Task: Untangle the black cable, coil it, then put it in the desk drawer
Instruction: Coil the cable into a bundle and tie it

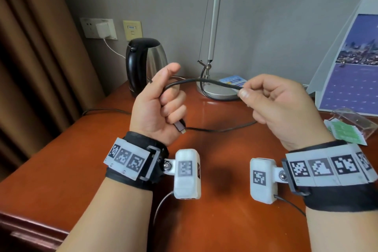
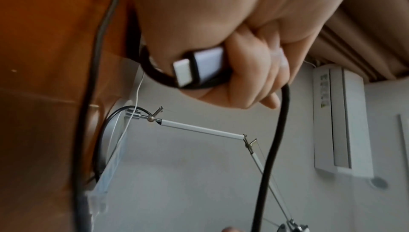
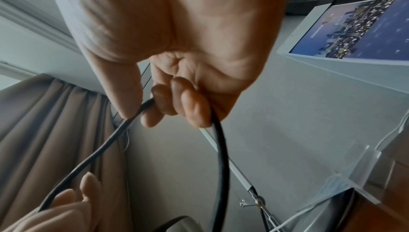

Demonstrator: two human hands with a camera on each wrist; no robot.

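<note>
The black cable (image 1: 206, 82) stretches in a shallow arc between my two raised hands above the desk (image 1: 61, 170). My left hand (image 1: 163, 100) is a fist around it, and the cable's silver plug (image 1: 180, 127) pokes out below the little finger. The left wrist view shows that plug (image 2: 199, 67) and a loop of cable under the curled fingers (image 2: 250, 78). My right hand (image 1: 243, 92) pinches the cable between thumb and fingers; in the right wrist view the cable (image 3: 221, 157) hangs down from those fingers (image 3: 194, 106). A slack stretch lies on the desk below.
A black-and-steel kettle (image 1: 145, 63) stands at the back left, a desk lamp's round base (image 1: 216, 92) behind my hands. A standing calendar card (image 1: 356, 67), a clear acrylic holder (image 1: 351, 122) and green packets (image 1: 339, 131) sit at the right. Curtain (image 1: 30, 57) on the left.
</note>
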